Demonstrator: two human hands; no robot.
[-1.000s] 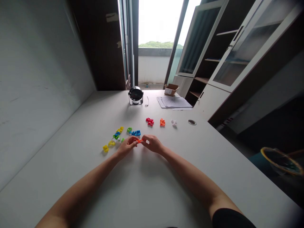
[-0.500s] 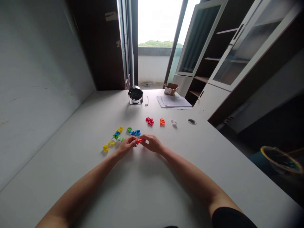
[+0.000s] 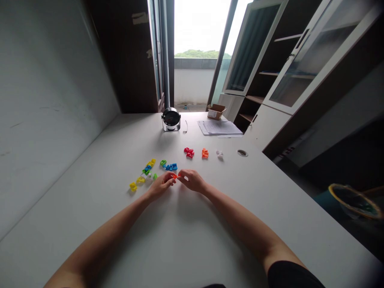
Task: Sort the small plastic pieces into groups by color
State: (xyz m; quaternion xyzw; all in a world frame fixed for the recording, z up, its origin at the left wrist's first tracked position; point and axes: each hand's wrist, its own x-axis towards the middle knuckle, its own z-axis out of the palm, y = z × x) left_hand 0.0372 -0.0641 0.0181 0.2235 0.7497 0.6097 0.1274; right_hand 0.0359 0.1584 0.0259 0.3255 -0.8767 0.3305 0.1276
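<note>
Small red-orange plastic pieces (image 3: 175, 176) are pinched between my two hands, low over the table; my fingers partly cover them. My left hand (image 3: 162, 185) closes on them from the left. From the right, the fingertips of my right hand (image 3: 192, 181) grip the other side. Just beyond my fingers lie blue plastic pieces (image 3: 171, 167) and a green piece (image 3: 163, 163). Left of my left hand, yellow pieces (image 3: 141, 180) and a white piece (image 3: 149, 177) are scattered near a yellow, blue and green cluster (image 3: 148, 167).
Red pieces (image 3: 189, 152), orange pieces (image 3: 205, 153) and white pieces (image 3: 220, 154) lie in separate groups farther back. A round cable hole (image 3: 242, 153) is at the right. Behind stand a small black fan-like device (image 3: 171, 119), papers (image 3: 220, 127) and an open cardboard box (image 3: 216, 112).
The red-orange pieces between my hands have turned slightly and risen a little. My left fingers have shifted around them. The groups on the table stay put.
</note>
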